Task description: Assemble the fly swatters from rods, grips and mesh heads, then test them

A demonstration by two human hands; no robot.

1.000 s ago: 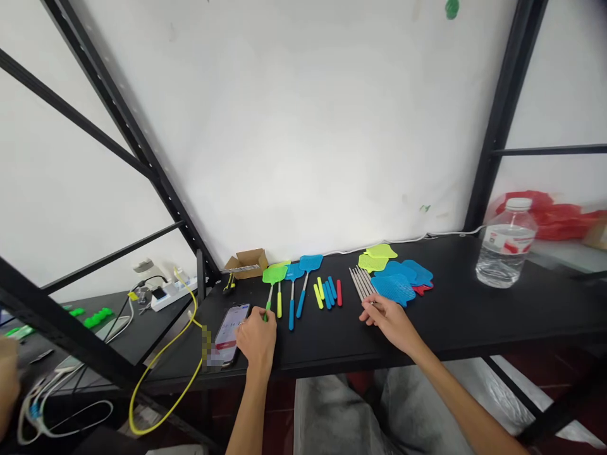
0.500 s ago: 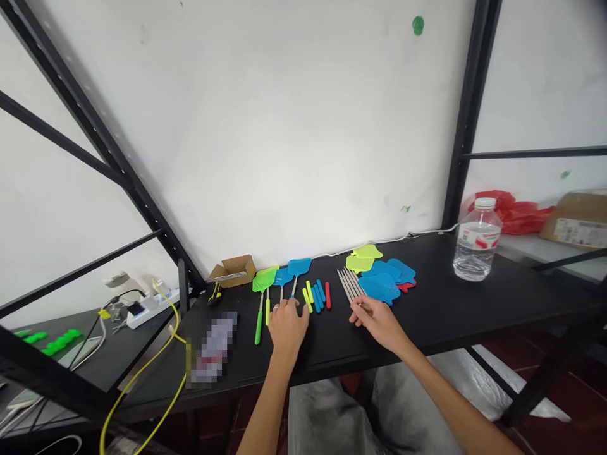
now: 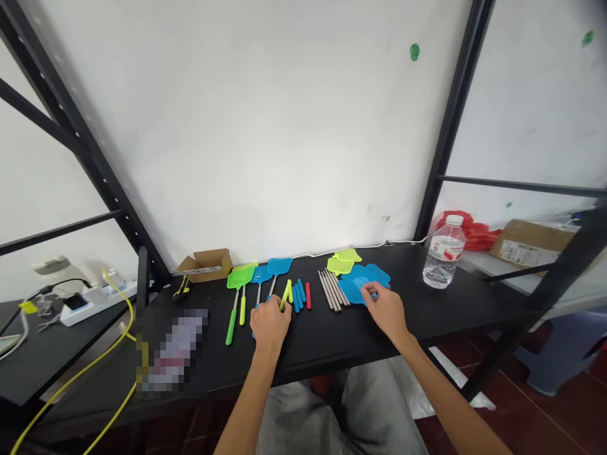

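My left hand (image 3: 270,321) is closed on a yellow plastic handle (image 3: 286,293), lifting one end off the black table (image 3: 427,306). Beside it lie several loose blue handles (image 3: 298,295) and one red handle (image 3: 308,295). Left of them lie assembled fly swatters, a green one (image 3: 236,297) and blue ones (image 3: 277,268). My right hand (image 3: 385,309) rests on the pile of blue swatter heads (image 3: 353,287), fingers curled on one. Yellow-green heads (image 3: 342,260) lie behind the pile. A bundle of metal rods (image 3: 332,291) lies between my hands.
A small open cardboard box (image 3: 206,263) stands at the back left. A water bottle (image 3: 439,253) stands at the right, with a red bag (image 3: 474,234) and a carton (image 3: 531,243) beyond. A phone (image 3: 175,347) and yellow cable (image 3: 85,373) lie front left. Black shelf posts (image 3: 448,120) frame the table.
My left hand moved right from the green swatter's handle to the loose handles and took a yellow one. My right hand shifted from the rods to the blue heads. The view panned left.
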